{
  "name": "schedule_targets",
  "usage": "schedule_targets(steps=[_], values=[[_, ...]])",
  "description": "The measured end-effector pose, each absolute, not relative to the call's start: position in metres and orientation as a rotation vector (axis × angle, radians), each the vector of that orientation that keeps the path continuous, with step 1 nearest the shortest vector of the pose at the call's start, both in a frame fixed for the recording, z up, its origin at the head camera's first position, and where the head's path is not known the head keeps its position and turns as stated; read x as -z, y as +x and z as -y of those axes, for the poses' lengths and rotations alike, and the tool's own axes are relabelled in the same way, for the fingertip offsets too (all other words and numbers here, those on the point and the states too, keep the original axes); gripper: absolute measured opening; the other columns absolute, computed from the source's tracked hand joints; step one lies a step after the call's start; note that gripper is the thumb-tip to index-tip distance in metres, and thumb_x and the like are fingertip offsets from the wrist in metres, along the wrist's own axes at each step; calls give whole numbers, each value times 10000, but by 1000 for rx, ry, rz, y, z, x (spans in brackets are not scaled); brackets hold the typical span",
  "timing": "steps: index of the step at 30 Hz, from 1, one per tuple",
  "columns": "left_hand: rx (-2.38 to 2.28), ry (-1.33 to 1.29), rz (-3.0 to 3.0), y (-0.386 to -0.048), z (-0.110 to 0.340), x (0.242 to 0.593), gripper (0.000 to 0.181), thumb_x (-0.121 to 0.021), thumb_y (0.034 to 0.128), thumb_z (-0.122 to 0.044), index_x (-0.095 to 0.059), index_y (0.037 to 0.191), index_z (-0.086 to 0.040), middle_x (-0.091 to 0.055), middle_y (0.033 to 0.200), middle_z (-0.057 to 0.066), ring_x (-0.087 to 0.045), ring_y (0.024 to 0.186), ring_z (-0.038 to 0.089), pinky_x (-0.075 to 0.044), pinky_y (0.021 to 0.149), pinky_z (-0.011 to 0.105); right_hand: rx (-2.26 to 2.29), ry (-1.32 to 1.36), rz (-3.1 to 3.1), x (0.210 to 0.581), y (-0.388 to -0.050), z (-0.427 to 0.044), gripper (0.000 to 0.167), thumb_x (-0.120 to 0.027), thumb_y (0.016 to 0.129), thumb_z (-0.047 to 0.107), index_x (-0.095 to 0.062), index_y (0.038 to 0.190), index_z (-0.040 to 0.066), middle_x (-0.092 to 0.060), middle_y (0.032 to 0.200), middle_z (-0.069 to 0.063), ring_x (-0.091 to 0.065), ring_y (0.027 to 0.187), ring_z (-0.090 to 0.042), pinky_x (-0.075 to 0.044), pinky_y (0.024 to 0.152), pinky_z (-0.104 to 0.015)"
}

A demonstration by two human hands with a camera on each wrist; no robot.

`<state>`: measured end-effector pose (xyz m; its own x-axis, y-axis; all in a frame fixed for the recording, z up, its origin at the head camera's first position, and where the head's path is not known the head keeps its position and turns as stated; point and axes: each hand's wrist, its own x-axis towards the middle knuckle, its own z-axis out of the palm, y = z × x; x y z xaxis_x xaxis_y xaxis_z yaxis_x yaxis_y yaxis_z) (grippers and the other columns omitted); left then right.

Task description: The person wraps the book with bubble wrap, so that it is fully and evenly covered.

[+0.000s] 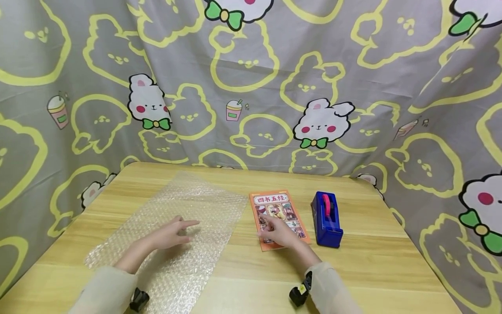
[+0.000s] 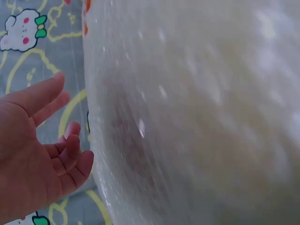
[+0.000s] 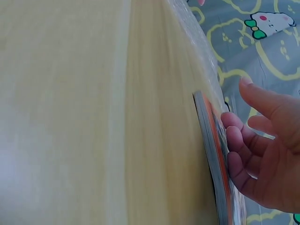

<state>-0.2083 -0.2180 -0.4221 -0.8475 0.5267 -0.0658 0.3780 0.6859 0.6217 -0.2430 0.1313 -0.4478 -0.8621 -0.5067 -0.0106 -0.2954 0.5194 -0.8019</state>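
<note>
Leftward in the head view: bubble-wrap sheet (image 1: pixel 213 224), flat on the desk (image 1: pixel 376 248); left grip (image 1: pixel 172 235) over it, fingers apart, holding nothing. Right of centre: orange booklet (image 1: pixel 288 214), face up, partly hidden by the right grip (image 1: pixel 280 231), fingers loosely bent, holding nothing; contact cannot be told. Further right: blue-and-pink tape dispenser (image 1: pixel 328 224), near the booklet.

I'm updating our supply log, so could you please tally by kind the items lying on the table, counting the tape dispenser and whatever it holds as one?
Bubble wrap sheet: 1
Orange-covered book: 1
Blue tape dispenser: 1
Total: 3
</note>
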Motion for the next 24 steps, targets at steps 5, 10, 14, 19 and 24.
schedule_targets(steps=[5,10,14,19,24], values=[[-908,771,-2656,-214,207,420,503,-594,873,-135,-434,1320,32,-429,888,116,-396,764,174,-389,617,252,1262,-612,-2529,447,-243,-141,634,-635,855,152,-334,1380,-36,-491,656,-5,-406,535,-89,-337,467,-204],[-948,819,-2637,-218,195,419,496,-577,890,-140,-422,1324,42,-418,877,120,-355,711,158,-368,581,234,1263,-567,-2565,449,-242,-151,634,-653,840,152,-359,1365,-45,-464,649,9,-370,521,-83,-307,458,-194],[-971,835,-2610,-220,183,420,502,-569,895,-147,-410,1337,30,-414,888,132,-349,675,139,-375,564,233,1295,-527,-2562,451,-241,-158,636,-661,830,131,-362,1354,-68,-470,655,4,-368,525,-85,-303,458,-194],[-961,838,-2608,-223,172,421,506,-581,887,-154,-420,1336,14,-419,875,121,-346,682,144,-362,562,238,1298,-463,-2563,451,-243,-164,642,-676,821,157,-380,1357,-37,-493,677,0,-389,545,-93,-314,463,-195],[-955,835,-2583,-226,159,421,506,-561,903,-163,-403,1360,-17,-415,900,130,-359,677,140,-374,565,246,1290,-403,-2605,448,-244,-170,655,-689,810,172,-388,1355,-30,-476,676,-7,-382,548,-106,-304,463,-198]])
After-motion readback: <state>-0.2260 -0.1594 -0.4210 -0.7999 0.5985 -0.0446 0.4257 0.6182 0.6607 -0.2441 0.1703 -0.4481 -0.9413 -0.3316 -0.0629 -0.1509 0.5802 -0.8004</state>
